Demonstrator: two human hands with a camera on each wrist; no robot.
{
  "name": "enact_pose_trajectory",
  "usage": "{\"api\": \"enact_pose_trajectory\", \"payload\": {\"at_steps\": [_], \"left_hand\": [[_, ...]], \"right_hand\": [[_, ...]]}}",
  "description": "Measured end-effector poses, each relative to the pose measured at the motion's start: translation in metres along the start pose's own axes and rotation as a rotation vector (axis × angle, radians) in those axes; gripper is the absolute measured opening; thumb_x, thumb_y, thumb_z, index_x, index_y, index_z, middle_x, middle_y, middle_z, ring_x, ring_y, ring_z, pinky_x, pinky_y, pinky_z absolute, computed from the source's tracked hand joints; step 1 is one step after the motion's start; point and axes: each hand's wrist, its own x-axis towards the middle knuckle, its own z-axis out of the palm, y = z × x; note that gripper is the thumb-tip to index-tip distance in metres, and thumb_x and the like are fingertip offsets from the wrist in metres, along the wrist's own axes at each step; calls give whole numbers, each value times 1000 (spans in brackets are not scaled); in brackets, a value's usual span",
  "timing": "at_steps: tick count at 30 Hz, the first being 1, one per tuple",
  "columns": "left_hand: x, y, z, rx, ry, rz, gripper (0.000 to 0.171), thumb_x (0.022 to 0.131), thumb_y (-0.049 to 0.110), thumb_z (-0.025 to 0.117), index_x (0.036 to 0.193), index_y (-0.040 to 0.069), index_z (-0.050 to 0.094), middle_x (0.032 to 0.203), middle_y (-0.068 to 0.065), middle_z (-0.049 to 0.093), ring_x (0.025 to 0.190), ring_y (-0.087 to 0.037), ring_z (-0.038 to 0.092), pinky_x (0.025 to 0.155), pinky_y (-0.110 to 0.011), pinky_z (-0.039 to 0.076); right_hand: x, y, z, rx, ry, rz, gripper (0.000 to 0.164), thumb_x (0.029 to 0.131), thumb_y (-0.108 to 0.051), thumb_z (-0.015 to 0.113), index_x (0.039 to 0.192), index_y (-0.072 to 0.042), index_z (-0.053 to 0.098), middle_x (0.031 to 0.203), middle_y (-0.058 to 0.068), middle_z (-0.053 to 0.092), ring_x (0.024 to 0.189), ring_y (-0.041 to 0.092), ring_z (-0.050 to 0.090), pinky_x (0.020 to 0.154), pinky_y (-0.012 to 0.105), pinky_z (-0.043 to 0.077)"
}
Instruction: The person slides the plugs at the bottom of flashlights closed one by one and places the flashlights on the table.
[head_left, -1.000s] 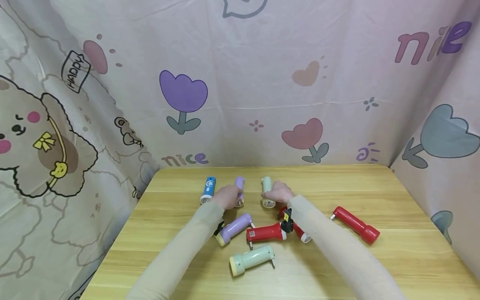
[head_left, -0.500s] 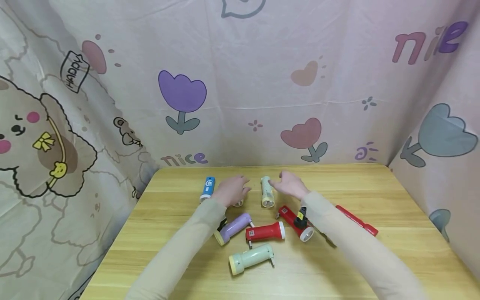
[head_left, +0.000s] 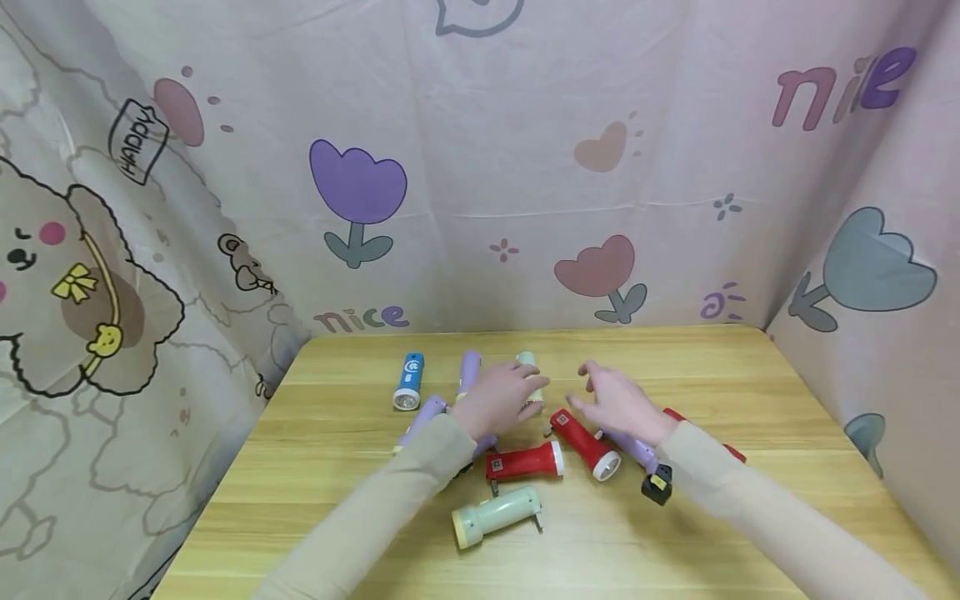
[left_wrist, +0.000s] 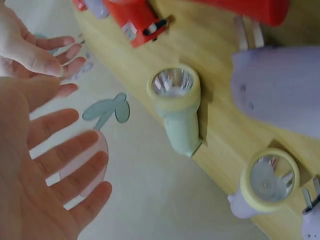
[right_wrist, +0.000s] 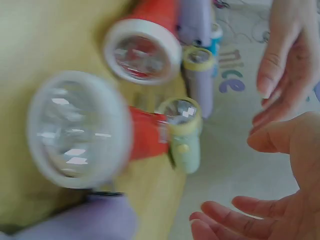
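Partly behind the left hand (head_left: 501, 401), left of the right hand (head_left: 624, 407), all fingers (left_wrist: 82, 174) wide and empty, the farther green flashlight (left_wrist: 179, 114).

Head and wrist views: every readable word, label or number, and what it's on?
"HAPPY": curtain, left side.
"nice": curtain, above the table; also in the right wrist view.
"nie": curtain, upper right, bunched by a fold.
Too small to read: white print on blue flashlight; square labels on two red flashlights.
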Motion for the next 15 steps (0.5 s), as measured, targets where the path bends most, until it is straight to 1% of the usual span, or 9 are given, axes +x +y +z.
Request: {"api": "enact_pose_trajectory", "payload": {"at_steps": [3,5,9,11,15], "left_hand": [[-3,8,4,22,-11,57,43,102,42,56,138,19,61,141,-4,63,131,-24,59,112,-42,48],[-4,11,8,33,-30,72,44,102,44,56,139,21,60,142,-3,62,132,-23,58,113,-43,48],[-6,15,13,37,-65,79,46,102,45,54,142,23,58,145,-2,59,134,-23,56,115,-43,46],[-7,16,14,39,-67,82,47,102,45,54,143,23,58,145,-2,59,134,-22,57,114,-43,47],[-8,17,16,44,-64,83,47,101,46,55,143,23,58,145,-1,60,132,-22,58,114,-42,48]], "right_hand": [[-10,4,9,-21,-2,-33,52,91,-30,70,130,1,55,106,19,69,79,20,62,62,31,51],[-14,6,14,-27,-7,-53,52,89,-29,72,129,2,56,103,18,69,78,19,61,61,31,50],[-19,8,23,-24,-24,-80,54,88,-28,75,128,3,57,100,15,69,74,14,59,60,27,50],[-20,8,27,-15,-37,-90,55,87,-28,76,128,3,58,97,14,69,69,12,58,58,25,49],[-22,9,33,-12,-70,-100,56,86,-28,78,127,4,57,88,9,66,64,10,54,54,23,45]]}}
